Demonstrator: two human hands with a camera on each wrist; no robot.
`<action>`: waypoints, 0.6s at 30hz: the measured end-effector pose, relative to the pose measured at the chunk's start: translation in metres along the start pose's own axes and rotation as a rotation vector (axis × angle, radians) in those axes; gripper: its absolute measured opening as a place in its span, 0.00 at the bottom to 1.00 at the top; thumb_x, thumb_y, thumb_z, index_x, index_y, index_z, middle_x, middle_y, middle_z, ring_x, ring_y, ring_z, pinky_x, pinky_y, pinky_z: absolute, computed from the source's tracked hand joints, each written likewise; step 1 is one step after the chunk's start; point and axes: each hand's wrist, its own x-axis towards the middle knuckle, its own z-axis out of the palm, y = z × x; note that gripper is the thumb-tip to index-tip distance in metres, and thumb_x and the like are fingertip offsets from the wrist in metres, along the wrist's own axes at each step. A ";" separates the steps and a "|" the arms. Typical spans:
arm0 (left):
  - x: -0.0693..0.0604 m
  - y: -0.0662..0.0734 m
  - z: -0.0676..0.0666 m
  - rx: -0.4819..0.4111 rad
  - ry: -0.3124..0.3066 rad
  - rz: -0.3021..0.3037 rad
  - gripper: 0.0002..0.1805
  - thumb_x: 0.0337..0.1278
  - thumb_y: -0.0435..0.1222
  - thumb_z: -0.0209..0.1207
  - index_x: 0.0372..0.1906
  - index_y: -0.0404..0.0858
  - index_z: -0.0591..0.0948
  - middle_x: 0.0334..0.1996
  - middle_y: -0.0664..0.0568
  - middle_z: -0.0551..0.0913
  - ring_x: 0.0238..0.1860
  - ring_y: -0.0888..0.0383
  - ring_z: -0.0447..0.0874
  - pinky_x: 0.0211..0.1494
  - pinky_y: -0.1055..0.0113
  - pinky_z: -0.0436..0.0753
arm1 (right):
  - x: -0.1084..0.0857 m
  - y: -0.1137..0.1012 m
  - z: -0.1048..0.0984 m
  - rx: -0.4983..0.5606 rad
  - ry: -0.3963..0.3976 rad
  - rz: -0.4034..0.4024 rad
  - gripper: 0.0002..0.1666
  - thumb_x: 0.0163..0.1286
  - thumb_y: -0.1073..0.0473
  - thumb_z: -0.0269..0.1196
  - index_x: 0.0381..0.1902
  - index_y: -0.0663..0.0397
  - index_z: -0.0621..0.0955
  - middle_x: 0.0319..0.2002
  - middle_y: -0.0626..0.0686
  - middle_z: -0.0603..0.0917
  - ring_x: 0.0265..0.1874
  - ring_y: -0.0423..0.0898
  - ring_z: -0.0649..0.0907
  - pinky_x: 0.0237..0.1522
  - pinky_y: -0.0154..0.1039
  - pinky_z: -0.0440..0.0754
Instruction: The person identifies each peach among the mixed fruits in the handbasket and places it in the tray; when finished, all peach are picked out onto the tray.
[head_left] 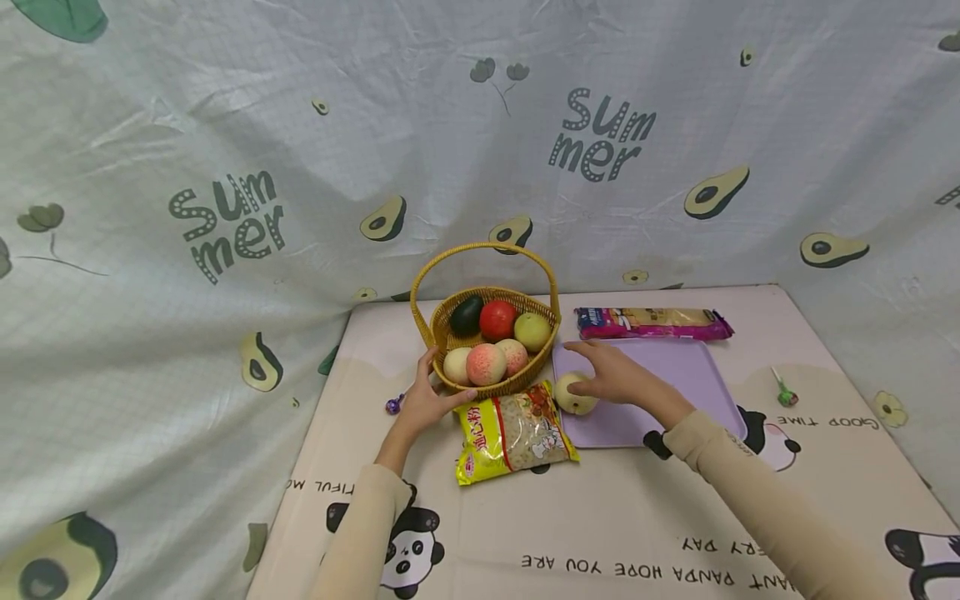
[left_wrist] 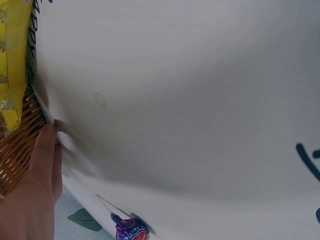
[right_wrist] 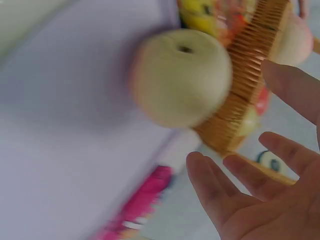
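Observation:
A wicker basket (head_left: pixel 491 388) with a tall handle holds a dark green avocado (head_left: pixel 467 316), a red round fruit (head_left: pixel 497 320), a yellow-green fruit (head_left: pixel 532 332) and several peaches (head_left: pixel 486 364). My left hand (head_left: pixel 427 407) rests against the basket's left end, its fingers (left_wrist: pixel 44 150) fairly straight along the wicker side and the thumb toward the front. A pale peach (right_wrist: pixel 182 77) sits at the left edge of the lilac tray (head_left: pixel 660 367). Beside this peach, my right hand (head_left: pixel 618 375) has its fingers spread; the right wrist view shows a gap between them and the peach.
A yellow pasta bag (head_left: pixel 517 433) lies in front of the basket. Behind the tray is a long pink-and-purple packet (head_left: pixel 652 323). One purple-wrapped lollipop (head_left: pixel 393 405) lies left of the basket, and a green-wrapped lollipop (head_left: pixel 787 395) right of the tray. Printed cloth hangs behind the table.

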 end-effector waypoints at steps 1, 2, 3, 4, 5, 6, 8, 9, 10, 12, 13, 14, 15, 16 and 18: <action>0.000 0.000 0.000 -0.001 0.001 -0.001 0.63 0.54 0.52 0.76 0.84 0.52 0.44 0.85 0.39 0.48 0.80 0.32 0.58 0.79 0.40 0.68 | 0.005 -0.006 -0.004 0.001 -0.005 -0.006 0.44 0.68 0.51 0.72 0.76 0.61 0.69 0.72 0.72 0.71 0.71 0.72 0.71 0.70 0.70 0.73; 0.000 -0.001 -0.001 -0.001 0.001 -0.001 0.63 0.54 0.52 0.76 0.84 0.52 0.44 0.85 0.39 0.48 0.80 0.32 0.58 0.79 0.40 0.68 | 0.010 -0.012 -0.008 -0.004 -0.008 -0.017 0.44 0.68 0.51 0.71 0.76 0.61 0.69 0.73 0.72 0.70 0.72 0.71 0.71 0.70 0.69 0.73; 0.000 -0.001 -0.001 -0.003 0.001 -0.002 0.63 0.54 0.52 0.76 0.84 0.53 0.44 0.85 0.39 0.48 0.80 0.32 0.58 0.79 0.39 0.68 | 0.015 -0.018 -0.012 -0.008 -0.011 -0.024 0.44 0.68 0.50 0.72 0.76 0.60 0.70 0.72 0.71 0.71 0.71 0.70 0.72 0.69 0.69 0.74; 0.000 -0.002 -0.002 -0.001 0.001 -0.006 0.63 0.54 0.53 0.76 0.84 0.53 0.44 0.84 0.39 0.48 0.80 0.32 0.58 0.78 0.39 0.68 | 0.020 -0.026 -0.015 -0.018 -0.014 -0.034 0.43 0.68 0.50 0.72 0.76 0.59 0.70 0.72 0.71 0.70 0.71 0.69 0.73 0.69 0.68 0.75; -0.001 -0.002 -0.002 0.001 0.002 -0.011 0.64 0.53 0.53 0.76 0.84 0.53 0.44 0.84 0.39 0.48 0.80 0.32 0.59 0.78 0.39 0.68 | 0.026 -0.034 -0.018 -0.021 -0.018 -0.038 0.43 0.68 0.50 0.72 0.76 0.58 0.70 0.73 0.70 0.70 0.71 0.69 0.73 0.69 0.67 0.75; -0.001 -0.003 -0.002 0.002 0.003 -0.012 0.64 0.53 0.53 0.76 0.84 0.53 0.44 0.84 0.39 0.49 0.80 0.32 0.59 0.78 0.39 0.68 | 0.032 -0.043 -0.020 -0.025 -0.028 -0.045 0.42 0.68 0.50 0.72 0.76 0.56 0.71 0.73 0.70 0.70 0.71 0.68 0.73 0.69 0.67 0.76; -0.001 -0.002 -0.002 0.004 0.005 -0.016 0.64 0.52 0.54 0.77 0.84 0.54 0.44 0.84 0.39 0.49 0.80 0.32 0.60 0.78 0.40 0.69 | 0.043 -0.059 -0.023 -0.044 -0.045 -0.067 0.42 0.69 0.49 0.72 0.76 0.54 0.71 0.74 0.69 0.70 0.71 0.67 0.73 0.70 0.65 0.76; -0.002 -0.002 -0.002 0.002 0.004 -0.014 0.64 0.52 0.54 0.77 0.84 0.54 0.44 0.84 0.39 0.49 0.79 0.32 0.60 0.78 0.40 0.70 | 0.049 -0.067 -0.023 -0.051 -0.057 -0.079 0.41 0.69 0.50 0.72 0.76 0.53 0.72 0.74 0.68 0.69 0.72 0.66 0.73 0.70 0.65 0.75; -0.002 -0.002 -0.002 0.002 0.004 -0.014 0.64 0.52 0.54 0.77 0.84 0.54 0.44 0.84 0.40 0.49 0.80 0.32 0.60 0.78 0.41 0.70 | 0.055 -0.075 -0.023 -0.061 -0.072 -0.093 0.41 0.69 0.50 0.71 0.76 0.53 0.71 0.75 0.68 0.69 0.72 0.66 0.73 0.71 0.64 0.75; -0.002 -0.001 -0.002 -0.005 0.002 -0.004 0.64 0.52 0.54 0.77 0.84 0.53 0.44 0.84 0.40 0.49 0.80 0.33 0.59 0.78 0.42 0.70 | 0.067 -0.090 -0.021 -0.088 -0.108 -0.127 0.39 0.70 0.51 0.71 0.75 0.53 0.72 0.75 0.66 0.69 0.72 0.64 0.74 0.71 0.61 0.77; -0.002 -0.001 -0.002 -0.007 0.000 -0.003 0.64 0.52 0.53 0.77 0.84 0.54 0.44 0.85 0.41 0.49 0.80 0.33 0.60 0.78 0.42 0.71 | 0.072 -0.096 -0.020 -0.103 -0.130 -0.143 0.39 0.70 0.52 0.70 0.76 0.53 0.72 0.75 0.66 0.70 0.72 0.63 0.74 0.70 0.60 0.78; -0.002 -0.001 -0.002 -0.008 -0.001 0.000 0.64 0.53 0.53 0.77 0.84 0.54 0.44 0.85 0.41 0.48 0.80 0.33 0.59 0.78 0.43 0.71 | 0.077 -0.103 -0.019 -0.107 -0.152 -0.154 0.39 0.70 0.53 0.70 0.75 0.54 0.72 0.75 0.65 0.70 0.71 0.62 0.75 0.69 0.58 0.79; -0.002 -0.001 -0.002 -0.009 -0.003 0.007 0.64 0.53 0.53 0.76 0.84 0.53 0.44 0.85 0.41 0.48 0.80 0.33 0.59 0.78 0.43 0.71 | 0.082 -0.109 -0.017 -0.114 -0.172 -0.167 0.37 0.70 0.55 0.70 0.75 0.54 0.73 0.74 0.64 0.71 0.70 0.61 0.76 0.69 0.56 0.80; -0.002 -0.001 -0.001 -0.014 -0.004 0.005 0.64 0.54 0.52 0.76 0.84 0.54 0.44 0.85 0.41 0.48 0.80 0.33 0.60 0.78 0.43 0.71 | 0.087 -0.114 -0.015 -0.129 -0.190 -0.187 0.36 0.71 0.55 0.69 0.74 0.54 0.73 0.74 0.63 0.72 0.70 0.60 0.76 0.68 0.55 0.81; -0.002 -0.001 -0.001 -0.022 -0.007 0.009 0.63 0.55 0.52 0.76 0.84 0.54 0.44 0.85 0.42 0.48 0.80 0.33 0.60 0.78 0.43 0.71 | 0.096 -0.122 -0.012 -0.155 -0.224 -0.225 0.35 0.71 0.58 0.69 0.73 0.55 0.74 0.72 0.62 0.74 0.69 0.58 0.77 0.66 0.52 0.82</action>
